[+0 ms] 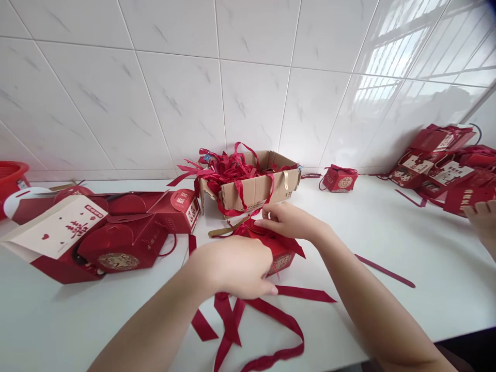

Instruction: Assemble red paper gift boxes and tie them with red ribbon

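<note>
1. White tiled wall (182, 103) with grey streaks stands behind my work; at one o'clock its glossy tiles reflect a bright, barred window.
2. Below it runs my smooth white table (372, 222). I count the hours from the red box (282, 261) in front of me, twelve being towards the wall.
3. That box sits upright on the table near the middle of my view, partly covered by my hands.
4. My left hand (232, 263) bends over its nine o'clock side; most fingers are hidden, so I cannot tell what they grip.
5. My right hand (282, 219) is at the box's top, fingers curled down; I cannot tell whether they pinch anything.
6. At six o'clock a loose red ribbon (300, 343) loops across the table; at three lies a straight strip (385, 269).
7. Near twelve, a cardboard carton (263, 192) holds tangled ribbons (232, 168).
8. At nine to ten, red boxes (127, 248) crowd together, a red basin (11, 178) beyond them.
9. Around two, a small box (339, 179) stands near the wall; farther out, beside piled boxes (430, 165), is another person's hand (482, 217).
</note>
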{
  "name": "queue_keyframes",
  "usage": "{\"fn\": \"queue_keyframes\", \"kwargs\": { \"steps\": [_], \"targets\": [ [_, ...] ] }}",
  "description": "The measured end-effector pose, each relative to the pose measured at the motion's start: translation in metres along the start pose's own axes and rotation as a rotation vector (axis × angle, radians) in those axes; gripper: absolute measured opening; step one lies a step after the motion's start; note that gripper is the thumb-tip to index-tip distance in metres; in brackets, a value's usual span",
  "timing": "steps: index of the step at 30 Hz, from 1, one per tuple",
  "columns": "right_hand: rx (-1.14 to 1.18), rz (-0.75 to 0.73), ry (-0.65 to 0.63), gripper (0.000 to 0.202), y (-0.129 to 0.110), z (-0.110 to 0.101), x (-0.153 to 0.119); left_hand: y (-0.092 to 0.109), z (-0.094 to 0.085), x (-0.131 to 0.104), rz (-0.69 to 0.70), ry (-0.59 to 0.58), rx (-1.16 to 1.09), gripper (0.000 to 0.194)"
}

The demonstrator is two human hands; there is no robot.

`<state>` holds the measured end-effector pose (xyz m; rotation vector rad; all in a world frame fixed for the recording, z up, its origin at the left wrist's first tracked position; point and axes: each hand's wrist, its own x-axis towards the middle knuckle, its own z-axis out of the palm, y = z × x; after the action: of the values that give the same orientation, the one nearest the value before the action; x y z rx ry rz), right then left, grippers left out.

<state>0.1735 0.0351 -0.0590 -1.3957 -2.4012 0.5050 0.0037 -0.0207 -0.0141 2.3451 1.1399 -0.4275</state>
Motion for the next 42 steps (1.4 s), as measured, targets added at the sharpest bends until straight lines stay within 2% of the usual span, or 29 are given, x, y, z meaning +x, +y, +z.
{"fn": "queue_keyframes", "kwargs": {
  "steps": [2,5,7,10,14,17,21,26,30,33,35,38,42],
  "targets": [
    [0.048,0.041,-0.033,0.042,0.004,-0.008,-0.003,-0.015,-0.011,-0.007,-0.007,0.055,-0.038,0.040],
    [0.088,0.092,-0.084,0.043,0.014,-0.021,-0.010,-0.040,-0.025,-0.009,-0.076,0.206,-0.040,0.026],
    [0.107,0.104,-0.124,0.041,0.020,-0.029,-0.014,-0.053,-0.031,-0.002,-0.070,0.321,-0.043,0.015],
    [0.149,0.090,-0.178,0.036,0.026,-0.038,-0.019,-0.061,-0.034,0.014,-0.012,0.420,-0.047,0.018],
    [0.155,0.115,-0.219,0.024,0.030,-0.043,-0.024,-0.059,-0.030,0.034,0.050,0.362,-0.109,0.025],
    [0.125,0.143,-0.203,0.025,0.034,-0.043,-0.024,-0.059,-0.027,0.042,0.046,0.313,-0.113,0.031],
    [0.140,0.125,-0.205,0.025,0.036,-0.042,-0.023,-0.063,-0.025,0.048,0.072,0.292,-0.093,0.030],
    [0.139,0.086,-0.190,0.015,0.030,-0.040,-0.022,-0.065,-0.027,0.049,0.115,0.298,-0.120,0.032],
    [0.107,0.026,-0.117,0.015,0.030,-0.037,-0.020,-0.066,-0.028,0.046,0.113,0.284,-0.170,0.036],
    [0.114,-0.008,-0.068,0.016,0.034,-0.026,-0.022,-0.069,-0.030,0.046,0.096,0.280,-0.206,0.040],
    [0.206,0.010,0.063,0.014,0.037,-0.011,-0.024,-0.072,-0.030,0.048,0.105,0.282,-0.217,0.040],
    [0.377,0.083,0.359,0.010,0.038,0.019,-0.027,-0.073,-0.028,0.051,0.131,0.285,-0.219,0.041],
    [0.459,0.163,0.556,0.012,0.032,0.049,-0.027,-0.071,-0.026,0.055,0.129,0.290,-0.211,0.041]
  ]
}}
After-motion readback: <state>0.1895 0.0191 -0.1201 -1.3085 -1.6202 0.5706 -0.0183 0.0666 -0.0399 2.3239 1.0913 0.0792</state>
